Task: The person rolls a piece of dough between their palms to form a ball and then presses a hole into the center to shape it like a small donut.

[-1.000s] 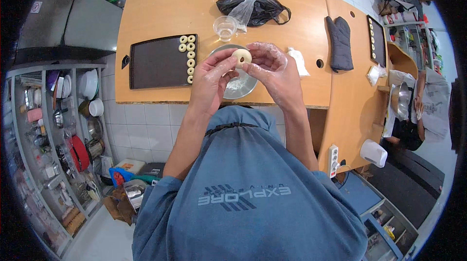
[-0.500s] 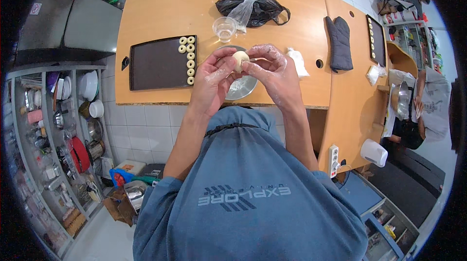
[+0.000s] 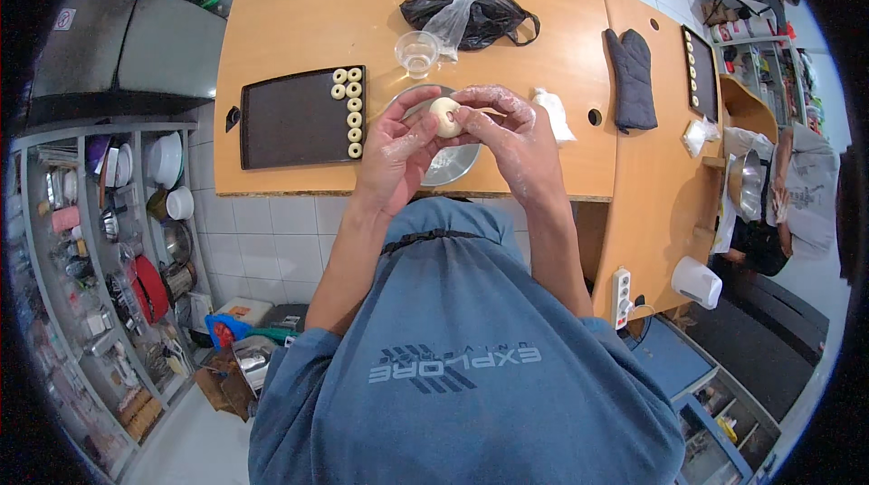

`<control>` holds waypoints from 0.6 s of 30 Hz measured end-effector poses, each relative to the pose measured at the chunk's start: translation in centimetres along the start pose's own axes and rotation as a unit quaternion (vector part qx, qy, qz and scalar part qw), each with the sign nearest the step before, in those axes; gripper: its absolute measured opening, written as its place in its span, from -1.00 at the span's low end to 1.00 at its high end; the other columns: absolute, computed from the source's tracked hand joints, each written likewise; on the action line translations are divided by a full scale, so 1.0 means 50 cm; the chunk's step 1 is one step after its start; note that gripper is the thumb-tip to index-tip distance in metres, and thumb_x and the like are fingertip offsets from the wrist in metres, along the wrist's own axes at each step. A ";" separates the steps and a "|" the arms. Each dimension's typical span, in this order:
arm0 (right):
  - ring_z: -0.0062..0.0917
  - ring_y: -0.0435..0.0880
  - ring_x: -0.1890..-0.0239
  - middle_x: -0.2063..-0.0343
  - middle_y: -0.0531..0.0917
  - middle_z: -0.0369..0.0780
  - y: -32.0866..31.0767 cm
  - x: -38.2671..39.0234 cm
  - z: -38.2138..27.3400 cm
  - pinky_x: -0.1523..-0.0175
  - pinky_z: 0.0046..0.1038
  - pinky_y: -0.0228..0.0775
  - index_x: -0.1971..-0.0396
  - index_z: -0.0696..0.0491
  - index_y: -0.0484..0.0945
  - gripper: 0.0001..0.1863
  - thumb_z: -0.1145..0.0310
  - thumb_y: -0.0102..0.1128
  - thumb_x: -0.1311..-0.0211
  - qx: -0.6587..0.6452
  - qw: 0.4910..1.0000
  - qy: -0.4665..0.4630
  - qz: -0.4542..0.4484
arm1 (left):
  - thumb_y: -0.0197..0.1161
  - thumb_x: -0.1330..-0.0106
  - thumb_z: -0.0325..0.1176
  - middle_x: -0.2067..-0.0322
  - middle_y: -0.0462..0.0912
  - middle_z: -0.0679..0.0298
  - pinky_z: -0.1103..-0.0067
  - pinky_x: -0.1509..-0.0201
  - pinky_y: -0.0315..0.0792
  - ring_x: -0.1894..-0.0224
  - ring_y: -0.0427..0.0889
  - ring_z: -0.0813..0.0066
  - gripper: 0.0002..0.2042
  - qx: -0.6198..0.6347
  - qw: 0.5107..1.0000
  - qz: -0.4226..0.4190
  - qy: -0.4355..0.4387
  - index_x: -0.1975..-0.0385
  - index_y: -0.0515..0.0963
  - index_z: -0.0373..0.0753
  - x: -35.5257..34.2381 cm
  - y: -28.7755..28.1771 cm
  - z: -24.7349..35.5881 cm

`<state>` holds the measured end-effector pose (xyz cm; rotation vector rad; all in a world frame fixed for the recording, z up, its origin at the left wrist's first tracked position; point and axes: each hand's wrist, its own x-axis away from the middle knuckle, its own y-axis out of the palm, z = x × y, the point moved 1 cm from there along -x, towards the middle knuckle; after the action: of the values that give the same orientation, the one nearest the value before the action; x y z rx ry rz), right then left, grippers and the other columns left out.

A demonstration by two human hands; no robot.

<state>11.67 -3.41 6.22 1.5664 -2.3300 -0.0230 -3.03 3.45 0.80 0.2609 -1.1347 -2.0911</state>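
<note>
Between my floury hands is a pale ring of dough [image 3: 444,114], held up over a metal bowl [image 3: 453,164] with white flour in it. My left hand [image 3: 398,141] grips the ring's left side with thumb and fingers. My right hand [image 3: 504,128] pinches its right side, the thumb at the hole. Left of the bowl lies a dark baking tray [image 3: 288,123]. Several dough rings [image 3: 354,105] stand along its right end, most of them in one column.
Beyond the bowl are a clear plastic cup [image 3: 417,54], a black plastic bag [image 3: 493,19] and a clear bag [image 3: 460,14]. To the right lie a white bag [image 3: 552,114] and a dark oven mitt [image 3: 632,82]. Another person [image 3: 783,195] stands at the far right near a second tray [image 3: 700,73].
The dough ring has turned a little in my fingers, and its hole shows more plainly at my right thumb. My arms have hardly moved.
</note>
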 end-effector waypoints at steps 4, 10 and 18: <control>-0.57 0.70 0.20 0.25 0.74 -0.17 -0.004 -0.002 0.004 0.08 -0.53 0.56 0.10 0.24 0.64 -0.72 0.43 0.33 -0.24 0.025 0.999 -0.023 0.001 | 0.22 -0.41 -0.43 -0.03 0.59 0.10 0.38 -0.15 0.58 -0.07 0.61 0.34 -0.64 0.015 1.000 0.021 -0.005 -0.17 0.41 -0.30 0.000 0.001 0.005; -0.59 0.69 0.21 0.27 0.74 -0.19 -0.002 -0.006 0.008 0.09 -0.54 0.54 0.11 0.23 0.64 -0.70 0.40 0.37 -0.20 0.056 0.996 -0.058 0.036 | 0.28 -0.35 -0.51 0.07 0.65 0.18 0.56 0.03 0.56 0.08 0.65 0.50 -0.68 -0.047 0.996 0.079 0.002 -0.08 0.47 -0.33 0.000 0.015 0.010; -0.60 0.69 0.22 0.24 0.73 -0.18 -0.010 -0.007 0.018 0.10 -0.54 0.53 0.05 0.23 0.63 -0.67 0.42 0.35 -0.22 0.054 0.998 -0.026 0.020 | 0.25 -0.35 -0.56 0.08 0.65 0.17 0.54 0.00 0.55 0.07 0.65 0.48 -0.70 -0.109 0.990 0.077 0.046 -0.07 0.49 -0.35 -0.001 0.012 0.002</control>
<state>11.98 -3.44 5.16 1.5870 -2.4396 0.0732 -2.76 3.33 1.34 0.1591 -0.8362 -2.0231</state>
